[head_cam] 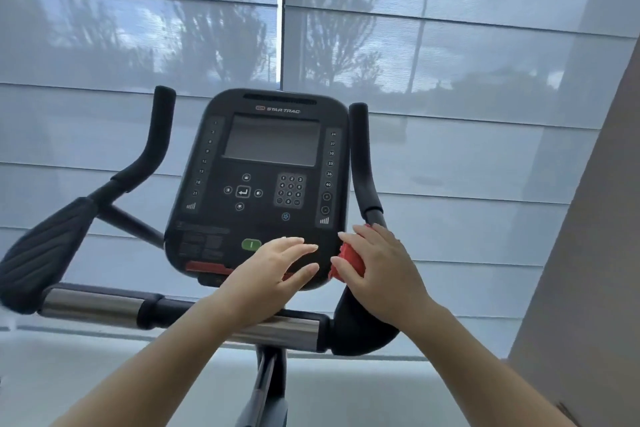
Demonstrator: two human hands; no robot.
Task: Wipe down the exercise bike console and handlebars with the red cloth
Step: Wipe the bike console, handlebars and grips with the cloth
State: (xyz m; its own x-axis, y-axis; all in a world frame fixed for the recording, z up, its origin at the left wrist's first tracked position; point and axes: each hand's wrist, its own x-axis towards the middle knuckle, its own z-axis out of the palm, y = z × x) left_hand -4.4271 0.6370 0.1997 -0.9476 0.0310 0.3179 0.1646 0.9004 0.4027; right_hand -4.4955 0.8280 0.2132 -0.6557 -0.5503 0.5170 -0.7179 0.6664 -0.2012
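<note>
Starting at the far left, the black foam-padded left handlebar (152, 135) and the brushed silver metal crossbar (93, 307) stand well apart from both hands. From this view I cannot tell whether they have been wiped, so they are easy to skip.

The black plastic console with its grey screen (256, 218) comes next. The left hand (273, 270) lies over its lower right part with fingers straight and slightly spread, holding nothing; I cannot tell whether the fingertips touch the panel. They sit just beside the green oval button (251, 244), so a careless press while bracing could, I judge, wake the machine or start a programme.

Right of that, the red cloth (348, 258) is bunched into a small wad at the console's lower right corner. The right hand (381, 274) curls round it, thumb and fingers closed on the fabric, against the lower bend of the black right handlebar (362, 163). So tight a wad offers little wiping face. It may leave streaks or missed patches, and it could slip out on the curved tube.
</note>
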